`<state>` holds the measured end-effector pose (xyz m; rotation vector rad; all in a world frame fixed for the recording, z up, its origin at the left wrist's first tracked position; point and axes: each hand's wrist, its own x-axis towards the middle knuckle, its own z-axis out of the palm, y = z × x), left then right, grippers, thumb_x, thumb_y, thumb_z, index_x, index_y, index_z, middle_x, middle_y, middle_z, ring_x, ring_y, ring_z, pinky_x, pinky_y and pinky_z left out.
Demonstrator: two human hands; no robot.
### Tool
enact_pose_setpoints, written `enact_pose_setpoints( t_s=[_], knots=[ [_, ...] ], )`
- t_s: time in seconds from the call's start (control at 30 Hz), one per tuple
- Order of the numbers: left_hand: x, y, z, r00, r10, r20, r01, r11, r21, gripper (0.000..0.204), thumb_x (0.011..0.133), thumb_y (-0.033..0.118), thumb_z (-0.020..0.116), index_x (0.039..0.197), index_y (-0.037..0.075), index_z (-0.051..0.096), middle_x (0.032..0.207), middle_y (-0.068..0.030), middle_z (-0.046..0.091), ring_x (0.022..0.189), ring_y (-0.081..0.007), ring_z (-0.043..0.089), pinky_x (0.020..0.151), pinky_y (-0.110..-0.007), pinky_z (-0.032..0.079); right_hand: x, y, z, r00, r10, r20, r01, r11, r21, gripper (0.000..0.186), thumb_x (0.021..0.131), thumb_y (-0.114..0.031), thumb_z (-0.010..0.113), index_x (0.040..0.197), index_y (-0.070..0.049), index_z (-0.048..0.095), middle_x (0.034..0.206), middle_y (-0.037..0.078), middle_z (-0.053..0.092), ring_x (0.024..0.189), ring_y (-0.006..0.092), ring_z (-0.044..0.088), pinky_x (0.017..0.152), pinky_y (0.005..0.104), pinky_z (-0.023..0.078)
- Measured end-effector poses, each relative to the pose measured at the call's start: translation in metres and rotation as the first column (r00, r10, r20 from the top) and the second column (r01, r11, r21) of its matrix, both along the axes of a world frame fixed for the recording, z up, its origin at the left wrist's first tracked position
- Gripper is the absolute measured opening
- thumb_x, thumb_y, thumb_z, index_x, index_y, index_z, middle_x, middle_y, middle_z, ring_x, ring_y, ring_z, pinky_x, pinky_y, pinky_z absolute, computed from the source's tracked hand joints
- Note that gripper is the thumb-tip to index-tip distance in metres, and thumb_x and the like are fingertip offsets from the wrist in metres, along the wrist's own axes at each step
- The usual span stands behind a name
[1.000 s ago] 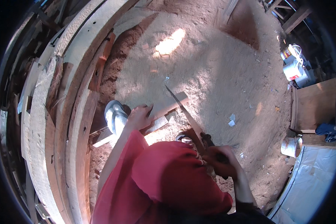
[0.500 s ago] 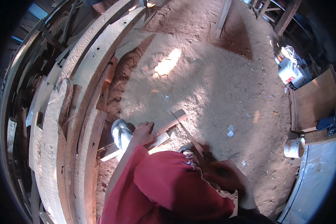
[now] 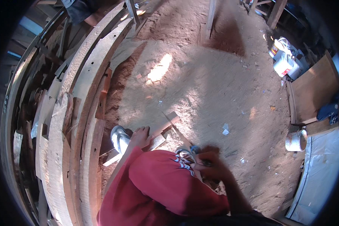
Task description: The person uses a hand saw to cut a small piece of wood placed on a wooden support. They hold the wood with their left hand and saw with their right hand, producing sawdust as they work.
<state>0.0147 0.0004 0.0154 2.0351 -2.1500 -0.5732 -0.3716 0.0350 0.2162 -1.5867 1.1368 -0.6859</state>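
A narrow wooden board [image 3: 162, 126] lies at a slant near my feet, raised on another wood piece [image 3: 159, 142]. My left hand [image 3: 141, 138] is on the board's near part, its fingers curled over the wood. A handsaw [image 3: 181, 138] crosses the board close to its far end, its thin tip pointing away from me. My right hand [image 3: 211, 165] is closed at the near end of the saw, beside my right knee; shadow darkens the handle. My left shoe [image 3: 120, 138] is next to the board, and my red-clad leg hides part of the area below.
Long stacked timbers [image 3: 83, 86] line the left side. White buckets [image 3: 284, 64], a brown panel [image 3: 314, 88], a paint-stained pail [image 3: 296, 141] and a pale sheet [image 3: 320, 177] stand along the right. A post [image 3: 211, 19] rises ahead. Another person's leg [image 3: 90, 19] shows at upper left.
My right hand has moved forward with the saw's handle, closer to the board. My left hand stays on the board. The view has shifted slightly, and more of the other person shows.
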Motion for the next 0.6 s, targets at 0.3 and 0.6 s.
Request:
enact_pose_setpoints(
  t_s=[0.3,0.6],
  knots=[
    [0.001,0.005,0.019,1.0,0.0,0.03,-0.002,0.998,0.067,0.048,0.098,0.036,0.062,0.129,0.0,0.055,0.116,-0.0251,0.065,0.112,-0.0466,0.063,0.096,-0.055,0.05,-0.002,-0.004,0.049,0.977,0.201,-0.075,-0.155,0.903,0.401,0.033,0.095,-0.022,0.079,0.077,-0.004,0.057,0.063,-0.003,0.051,0.061,0.0048,0.051,0.053,0.0266,0.041],
    [-0.001,0.002,0.006,1.0,-0.004,-0.005,0.005,0.992,0.123,0.054,0.097,0.039,0.066,0.133,0.002,0.051,0.122,-0.0218,0.063,0.108,-0.0438,0.067,0.092,-0.053,0.055,-0.004,-0.013,0.066,0.991,0.13,0.01,-0.119,0.875,0.469,0.039,0.099,-0.006,0.069,0.068,-0.009,0.045,0.055,-0.002,0.049,0.041,0.006,0.045,0.04,0.0264,0.03]
  ],
)
